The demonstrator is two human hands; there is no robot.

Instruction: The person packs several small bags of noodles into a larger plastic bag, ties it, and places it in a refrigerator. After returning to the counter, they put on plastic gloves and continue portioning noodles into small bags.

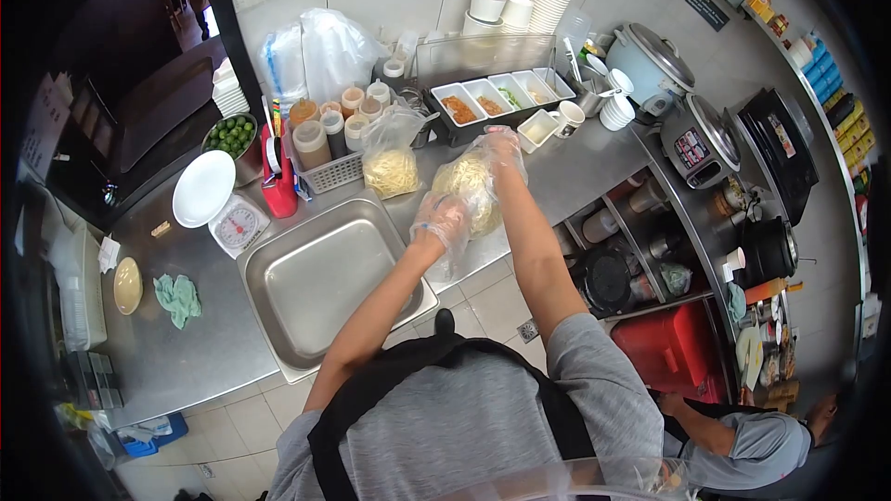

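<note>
A clear plastic bag of pale yellow noodles (478,209) rests on the steel counter near its front edge. My left hand (440,221), in a loose clear plastic glove, presses round its near left side with bent fingers. At the bag's upper right, my right hand (502,150), gloved the same way, is closed on the plastic. A second bag of noodles (392,173) stands just left of it. Below and left of my left hand sits a large, shallow steel pan (320,280) with nothing in it.
Behind the bags stand a topping tray (501,100), a basket of sauce bottles (331,170) and a small white tub (538,131). A kitchen scale (238,224) with a plate, a green cloth (177,301) and rice cookers (701,144) flank them. Another person (742,445) works at lower right.
</note>
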